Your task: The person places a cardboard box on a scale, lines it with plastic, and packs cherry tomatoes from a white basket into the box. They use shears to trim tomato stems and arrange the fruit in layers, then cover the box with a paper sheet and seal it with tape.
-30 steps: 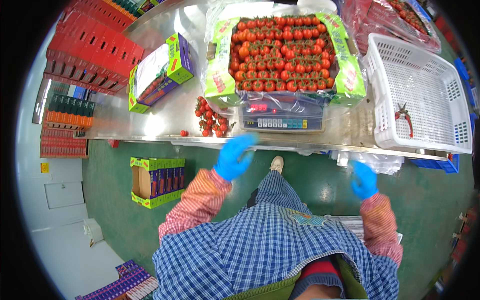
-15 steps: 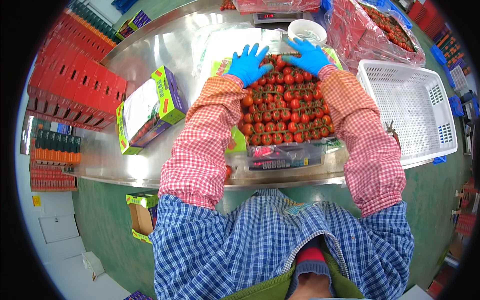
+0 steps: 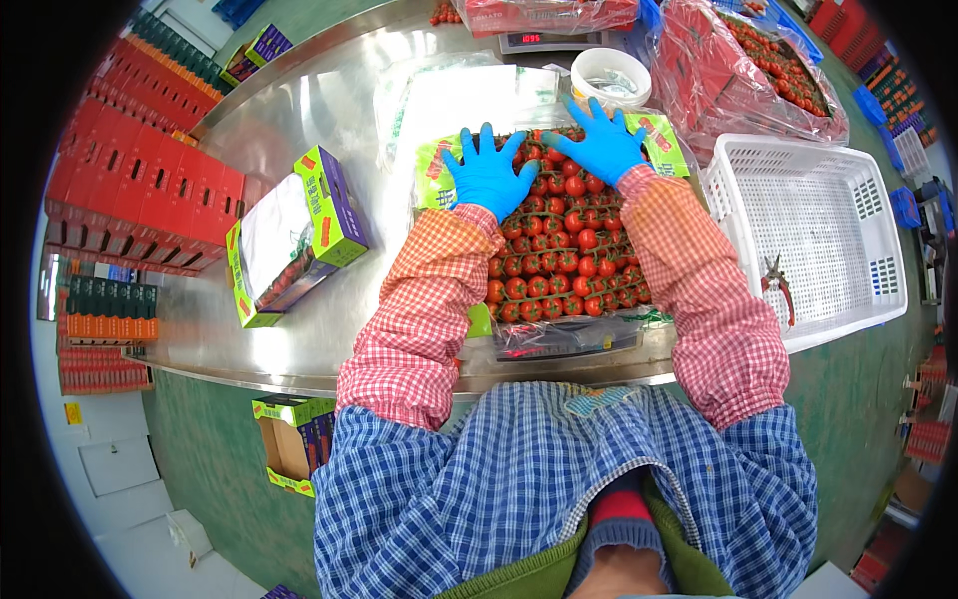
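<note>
Rows of cherry tomatoes on the vine [image 3: 565, 240] fill a box with green printed flaps [image 3: 659, 145], and clear film shows at its near edge. This box rests on a weighing scale [image 3: 569, 341] at the table's near edge. My left hand [image 3: 489, 172], in a blue glove, lies with fingers spread over the far left corner of the tomatoes. Over the far right part, my right hand [image 3: 601, 145], gloved the same, is also spread, its thumb pointing inward. Both palms face down, and neither hand grips anything.
A packed green-and-purple tomato box [image 3: 334, 215] stands at left. White sheets [image 3: 449, 95] and a white tub [image 3: 611, 75] lie beyond the tomatoes. Right is a white plastic crate [image 3: 808, 230] with red-handled pruning shears [image 3: 778, 290]. Behind it sits a film-wrapped carton [image 3: 709, 75]. Stacked red cartons [image 3: 150, 190] are far left.
My left hand has shifted slightly nearer me and my right hand a little to the left and nearer. The view has tilted somewhat, and more of the box's green flaps shows.
</note>
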`<action>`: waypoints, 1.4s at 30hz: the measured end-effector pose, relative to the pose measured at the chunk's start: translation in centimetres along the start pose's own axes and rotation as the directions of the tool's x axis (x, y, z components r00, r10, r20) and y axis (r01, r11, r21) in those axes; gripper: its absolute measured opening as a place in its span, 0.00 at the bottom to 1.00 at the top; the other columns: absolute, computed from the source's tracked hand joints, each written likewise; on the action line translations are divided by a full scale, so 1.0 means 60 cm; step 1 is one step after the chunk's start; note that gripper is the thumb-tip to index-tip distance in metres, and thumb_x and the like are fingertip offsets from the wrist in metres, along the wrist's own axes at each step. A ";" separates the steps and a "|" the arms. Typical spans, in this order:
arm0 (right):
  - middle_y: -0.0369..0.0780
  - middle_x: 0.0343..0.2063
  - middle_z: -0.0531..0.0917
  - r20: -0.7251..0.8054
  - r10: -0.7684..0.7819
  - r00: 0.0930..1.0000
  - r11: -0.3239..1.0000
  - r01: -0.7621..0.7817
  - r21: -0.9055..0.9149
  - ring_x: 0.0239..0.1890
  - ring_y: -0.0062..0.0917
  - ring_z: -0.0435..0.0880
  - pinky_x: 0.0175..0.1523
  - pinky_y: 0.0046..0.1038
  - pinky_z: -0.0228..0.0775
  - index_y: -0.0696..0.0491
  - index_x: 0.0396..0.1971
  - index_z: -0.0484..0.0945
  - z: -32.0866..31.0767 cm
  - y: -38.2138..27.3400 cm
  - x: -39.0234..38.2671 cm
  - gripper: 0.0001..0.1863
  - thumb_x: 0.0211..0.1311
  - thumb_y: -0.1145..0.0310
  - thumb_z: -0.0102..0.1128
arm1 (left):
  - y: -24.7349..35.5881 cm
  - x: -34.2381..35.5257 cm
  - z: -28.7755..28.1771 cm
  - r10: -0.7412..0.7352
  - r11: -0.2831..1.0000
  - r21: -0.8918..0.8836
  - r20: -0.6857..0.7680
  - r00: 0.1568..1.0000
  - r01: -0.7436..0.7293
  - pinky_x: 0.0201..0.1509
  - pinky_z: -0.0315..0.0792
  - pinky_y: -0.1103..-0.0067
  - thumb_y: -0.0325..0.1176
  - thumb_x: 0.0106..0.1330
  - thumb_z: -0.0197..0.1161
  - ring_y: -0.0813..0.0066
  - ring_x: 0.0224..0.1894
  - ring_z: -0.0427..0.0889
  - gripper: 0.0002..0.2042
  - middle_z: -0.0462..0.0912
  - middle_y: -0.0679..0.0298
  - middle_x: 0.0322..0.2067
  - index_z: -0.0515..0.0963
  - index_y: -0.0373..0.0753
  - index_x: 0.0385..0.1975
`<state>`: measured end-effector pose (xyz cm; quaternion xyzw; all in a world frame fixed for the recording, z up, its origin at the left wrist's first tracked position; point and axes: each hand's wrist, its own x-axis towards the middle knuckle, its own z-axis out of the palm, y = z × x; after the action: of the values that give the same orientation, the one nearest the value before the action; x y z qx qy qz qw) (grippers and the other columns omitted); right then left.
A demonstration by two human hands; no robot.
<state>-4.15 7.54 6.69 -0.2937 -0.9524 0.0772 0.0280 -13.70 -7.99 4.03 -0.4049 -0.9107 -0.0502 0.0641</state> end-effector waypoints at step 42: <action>0.45 0.64 0.47 0.110 -0.317 0.942 0.933 0.331 -0.143 0.65 0.45 0.46 0.61 0.60 0.36 0.38 0.64 0.42 0.029 -0.018 -0.001 0.39 0.56 0.38 0.40 | -0.013 -0.014 -0.022 -0.041 0.981 -0.187 0.011 0.999 0.043 0.62 0.41 0.50 0.59 0.53 0.55 0.55 0.64 0.51 0.30 0.59 0.57 0.59 0.65 0.44 0.50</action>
<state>-4.89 6.39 5.12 -0.1303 -0.9912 0.0076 -0.0237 -13.63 -9.36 5.17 -0.3900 -0.9105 -0.1356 0.0215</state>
